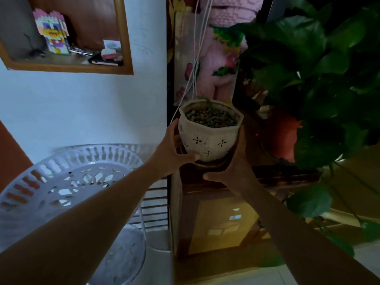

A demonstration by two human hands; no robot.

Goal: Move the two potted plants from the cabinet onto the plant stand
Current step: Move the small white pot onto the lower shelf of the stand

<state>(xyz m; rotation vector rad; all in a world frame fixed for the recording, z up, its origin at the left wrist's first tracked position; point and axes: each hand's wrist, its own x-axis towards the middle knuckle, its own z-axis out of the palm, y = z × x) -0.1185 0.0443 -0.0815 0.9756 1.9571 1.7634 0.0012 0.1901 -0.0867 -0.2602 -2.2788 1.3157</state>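
We have the small white pot (209,132) between both hands, at the cabinet's (236,177) near-left corner, on its dark saucer (207,163). Our left hand (174,149) grasps the pot's left side; our right hand (232,167) cups the saucer from the right. We judge the first pot's lift is in hand. Next, it must travel level, left and down, to the white plant stand (67,171). The big leafy plant (308,79) waits far right.
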